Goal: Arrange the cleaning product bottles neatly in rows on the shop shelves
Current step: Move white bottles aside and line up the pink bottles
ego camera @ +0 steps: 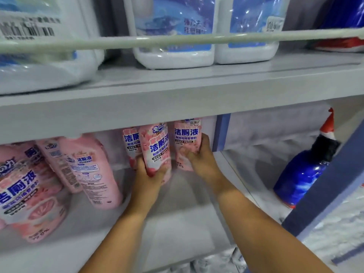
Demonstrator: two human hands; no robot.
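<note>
Your left hand [149, 174] is wrapped round the base of one pink bottle [156, 152] and your right hand [201, 156] curls its fingers [192, 155] round the lower side of its neighbour [187, 142], both upright at the back of the lower shelf [177, 223], beside the divider [221, 133]. These look like full, stiff plastic bottles with slick wrap, probably heavy, so keep your hold low on the body and slide rather than lift. More pink bottles [92, 174] lean loosely at left; a blue bottle [303, 174] stands in the next bay.

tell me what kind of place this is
Most likely a shop aisle: tiered grey shelves carry many identical pink bottles, big white jugs bear barcode stickers, and a blue bottle stands in the next bay.
</note>
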